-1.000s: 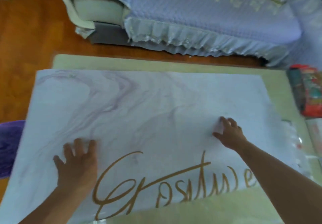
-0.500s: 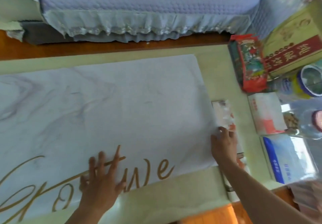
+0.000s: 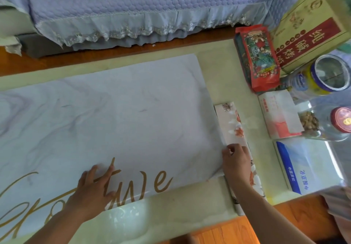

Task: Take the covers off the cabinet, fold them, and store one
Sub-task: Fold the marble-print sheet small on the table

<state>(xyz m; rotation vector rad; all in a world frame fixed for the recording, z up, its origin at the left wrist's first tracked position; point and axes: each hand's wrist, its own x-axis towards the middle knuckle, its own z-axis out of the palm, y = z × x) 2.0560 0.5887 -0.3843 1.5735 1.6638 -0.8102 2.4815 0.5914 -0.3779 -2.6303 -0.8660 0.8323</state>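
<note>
A pale marbled cover (image 3: 121,114) with gold script lettering lies spread flat over the light green cabinet top (image 3: 224,69). My left hand (image 3: 93,190) presses flat on the cover near its front edge, fingers spread over the lettering. My right hand (image 3: 235,162) sits at the cover's right edge, its fingers curled and pinching that edge. A folded floral cloth (image 3: 231,124) lies just beyond the same edge, partly under my right wrist.
On the right stand a red snack bag (image 3: 260,57), a cardboard box (image 3: 311,29), a yellow tin (image 3: 321,76), a nut jar (image 3: 326,124), a white packet (image 3: 279,112) and a blue-and-white tissue pack (image 3: 303,166). A lilac-covered sofa (image 3: 144,8) lies beyond the wooden floor strip.
My view has swung right along the cover. My right hand slid from the cover's middle to its right edge and took hold of it. My left hand moved right along the front edge.
</note>
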